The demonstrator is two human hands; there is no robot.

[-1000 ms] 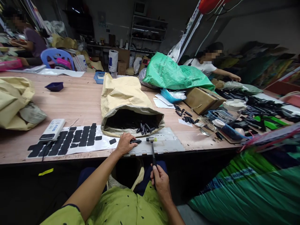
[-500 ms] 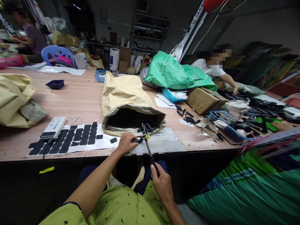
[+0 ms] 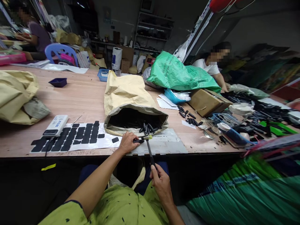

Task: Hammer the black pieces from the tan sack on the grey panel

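My left hand (image 3: 127, 143) rests on the table edge, fingers closed on a small black plastic part (image 3: 138, 141) lying on a grey mat (image 3: 161, 147). My right hand (image 3: 160, 182), below the table edge, grips the black handle of a small hammer (image 3: 149, 148); its yellow-tipped head sits right at the end of the black part. Just behind, an open tan sack (image 3: 131, 100) lies on its side with several more black parts (image 3: 147, 128) spilling from its mouth. To the left lies a white sheet with black adhesive pads (image 3: 77, 136).
A white device (image 3: 56, 125) lies on the sheet's left end. Another tan sack (image 3: 16, 93), a green bag (image 3: 180, 75), a cardboard box (image 3: 206, 101) and cluttered trays (image 3: 229, 128) crowd the wooden table (image 3: 77, 97). Two other people sit at the far left and far right. A green sack (image 3: 246, 193) stands at my right.
The hammer head swung left from beside the black part onto its end and stays there. The left hand keeps holding the part; the camera shifted slightly.
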